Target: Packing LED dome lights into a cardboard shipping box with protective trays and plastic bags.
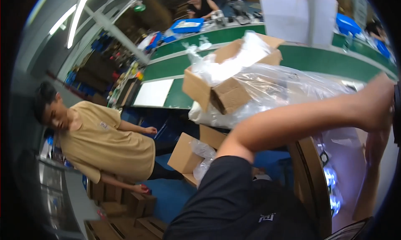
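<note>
My bare left arm, in a dark sleeve, reaches across to the right, and my left hand is at the right rim of the picture. A black object, cut off by that rim, is beside it; the fingers are hidden. Just below is my right hand, blurred, with its forearm rising from the lower right; its fingers cannot be made out. Left of my hands, an open cardboard box with white plastic wrapping sits on the green workbench. Clear plastic sheeting spreads beside the box.
A person in a tan shirt stands at the left, a small red thing in one hand. Between us is another open box. More cartons stand lower left. Blue trays and another worker are farther back.
</note>
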`<state>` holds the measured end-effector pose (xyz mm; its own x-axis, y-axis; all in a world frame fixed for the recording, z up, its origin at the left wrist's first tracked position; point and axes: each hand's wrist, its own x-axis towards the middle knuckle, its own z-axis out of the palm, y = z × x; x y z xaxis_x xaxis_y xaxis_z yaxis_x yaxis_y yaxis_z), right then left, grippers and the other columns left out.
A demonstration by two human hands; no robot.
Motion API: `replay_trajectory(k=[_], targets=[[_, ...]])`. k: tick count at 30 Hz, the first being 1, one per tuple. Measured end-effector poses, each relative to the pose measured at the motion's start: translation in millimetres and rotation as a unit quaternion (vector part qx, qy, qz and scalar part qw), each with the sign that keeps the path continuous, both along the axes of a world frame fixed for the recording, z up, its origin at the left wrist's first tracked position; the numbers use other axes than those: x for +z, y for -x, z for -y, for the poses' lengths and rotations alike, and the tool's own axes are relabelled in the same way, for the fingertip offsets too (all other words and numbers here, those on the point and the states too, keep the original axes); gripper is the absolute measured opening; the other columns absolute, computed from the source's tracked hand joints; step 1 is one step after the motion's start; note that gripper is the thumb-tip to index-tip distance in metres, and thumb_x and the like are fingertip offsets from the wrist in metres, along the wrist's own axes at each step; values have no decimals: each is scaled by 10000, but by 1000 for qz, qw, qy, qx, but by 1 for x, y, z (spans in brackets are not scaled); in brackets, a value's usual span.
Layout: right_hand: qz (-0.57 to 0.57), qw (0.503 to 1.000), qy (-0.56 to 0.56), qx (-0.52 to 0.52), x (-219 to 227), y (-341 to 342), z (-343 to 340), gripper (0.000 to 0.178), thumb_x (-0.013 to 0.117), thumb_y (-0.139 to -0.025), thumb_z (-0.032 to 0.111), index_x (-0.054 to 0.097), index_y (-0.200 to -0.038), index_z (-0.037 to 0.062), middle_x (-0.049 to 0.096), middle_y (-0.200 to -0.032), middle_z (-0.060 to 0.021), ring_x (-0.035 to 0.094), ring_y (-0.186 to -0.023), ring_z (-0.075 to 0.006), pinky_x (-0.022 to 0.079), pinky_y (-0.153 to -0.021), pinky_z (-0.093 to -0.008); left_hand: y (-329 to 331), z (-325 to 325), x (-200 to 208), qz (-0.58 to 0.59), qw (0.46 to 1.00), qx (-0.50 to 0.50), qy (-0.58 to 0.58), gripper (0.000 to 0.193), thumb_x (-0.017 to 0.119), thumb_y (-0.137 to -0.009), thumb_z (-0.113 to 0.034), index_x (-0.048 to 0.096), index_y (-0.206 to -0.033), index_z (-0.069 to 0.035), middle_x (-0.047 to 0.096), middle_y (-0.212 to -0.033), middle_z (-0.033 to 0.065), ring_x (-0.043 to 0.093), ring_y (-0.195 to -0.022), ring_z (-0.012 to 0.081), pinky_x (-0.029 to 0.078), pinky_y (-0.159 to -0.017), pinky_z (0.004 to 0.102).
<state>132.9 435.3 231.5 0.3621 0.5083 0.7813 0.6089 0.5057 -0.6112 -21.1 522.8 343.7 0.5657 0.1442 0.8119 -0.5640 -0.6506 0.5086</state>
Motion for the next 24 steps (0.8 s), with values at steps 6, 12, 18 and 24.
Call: replay_trajectory(k=[6,12,18,24], targets=[[-103,981,131,98,31,-1,38,378,456,-994,25,473,-1369,-20,638,-1214,-134,648,-1034,-200,476,-901,-258,62,-83,-38,-120,959,159,-201,683,770,-811,-339,494,-1345,-14,624,-1218,197,602,-1128,343,480,-967,416],[-64,992,110,-5,36,-37,101,476,458,-936,-48,421,-1409,-10,590,-1273,-152,637,-1030,-186,495,-835,-255,75,-128,-85,-541,837,-41,-74,459,716,-883,-324,621,-1188,5,696,-1023,152,652,-958,239,508,-855,349],[-157,956,239,-61,27,-57,178,659,465,-839,-65,305,-1473,13,549,-1288,-154,571,-936,-132,435,-625,-159,57,-144,-106,-607,791,-65,41,296,763,-834,-72,648,-1093,15,671,-869,4,599,-805,64,494,-760,240],[-295,905,270,-144,-7,-63,263,792,580,-791,-48,254,-1504,64,567,-1219,-138,576,-877,-105,428,-611,-145,9,-147,-114,-615,770,-170,2,383,861,-751,-221,638,-951,17,605,-928,9,532,-905,93,433,-825,264]])
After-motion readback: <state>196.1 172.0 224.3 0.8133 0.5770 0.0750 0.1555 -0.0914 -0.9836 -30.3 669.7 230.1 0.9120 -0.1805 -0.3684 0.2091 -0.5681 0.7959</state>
